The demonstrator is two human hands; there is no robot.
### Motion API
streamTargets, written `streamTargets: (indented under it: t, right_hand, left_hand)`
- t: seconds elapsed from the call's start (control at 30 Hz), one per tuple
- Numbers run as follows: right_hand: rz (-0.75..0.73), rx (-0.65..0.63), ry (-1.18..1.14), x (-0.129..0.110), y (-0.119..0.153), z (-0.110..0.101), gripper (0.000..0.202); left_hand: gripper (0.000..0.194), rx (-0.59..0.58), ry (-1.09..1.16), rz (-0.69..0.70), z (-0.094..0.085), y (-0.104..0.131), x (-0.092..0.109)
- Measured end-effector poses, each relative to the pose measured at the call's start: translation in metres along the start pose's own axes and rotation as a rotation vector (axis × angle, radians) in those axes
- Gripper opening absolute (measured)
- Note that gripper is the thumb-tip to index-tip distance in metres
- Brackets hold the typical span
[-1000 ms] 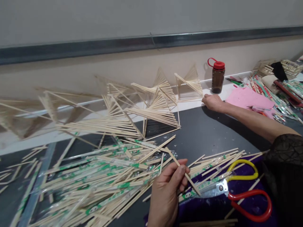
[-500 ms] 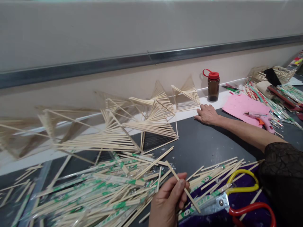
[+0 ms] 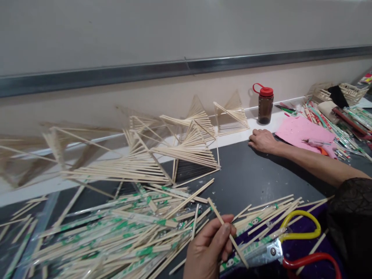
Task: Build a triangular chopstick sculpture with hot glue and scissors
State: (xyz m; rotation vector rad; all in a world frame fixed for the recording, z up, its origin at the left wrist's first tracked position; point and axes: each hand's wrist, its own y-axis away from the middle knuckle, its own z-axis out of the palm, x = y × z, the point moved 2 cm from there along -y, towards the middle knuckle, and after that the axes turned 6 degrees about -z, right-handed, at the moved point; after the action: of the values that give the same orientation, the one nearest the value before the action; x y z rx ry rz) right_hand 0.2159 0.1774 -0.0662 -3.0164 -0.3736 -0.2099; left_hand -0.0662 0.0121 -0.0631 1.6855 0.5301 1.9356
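My left hand [image 3: 213, 244] pinches a wooden chopstick [image 3: 216, 211] between thumb and fingers, slanting down to the right over scissors [image 3: 273, 252] with one yellow and one red handle. Beside it on the left lies a heap of chopsticks [image 3: 116, 232], some in clear wrappers with green print. My right hand [image 3: 263, 141] rests palm down at the back of the dark table, fingers loosely bent and nothing visible in them. Just left of that hand stands a fan-shaped stick frame [image 3: 232, 116]; a larger twisted stick structure [image 3: 186, 149] stretches further left.
A brown bottle with a red lid [image 3: 265, 104] stands behind my right hand. To the right are pink felt [image 3: 299, 130], a pink glue gun [image 3: 322, 147], more wrapped sticks [image 3: 328, 120] and a stick-built basket [image 3: 353, 93]. Purple cloth [image 3: 314, 240] lies under the scissors.
My right hand has slid a little to the right, away from the small stick frame, and its fingers look more drawn in. The left hand keeps its pinch on the chopstick. The view has shifted slightly.
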Motion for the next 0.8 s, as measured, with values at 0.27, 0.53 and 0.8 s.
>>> streamTargets:
  t: [0.27, 0.53, 0.8]
  right_hand:
    - [-0.041, 0.143, -0.064, -0.005, -0.028, 0.002, 0.045]
    - [-0.093, 0.117, -0.097, -0.025, -0.053, 0.022, 0.055]
    - [-0.082, 0.1, -0.03, -0.027, -0.051, 0.009, 0.045]
  left_hand:
    - [0.043, -0.007, -0.002, 0.014, 0.003, 0.001, 0.0]
    - [0.045, 0.012, 0.077, 0.076, -0.001, 0.002, 0.005]
    - [0.038, -0.026, 0.099, 0.094, 0.002, 0.009, 0.009]
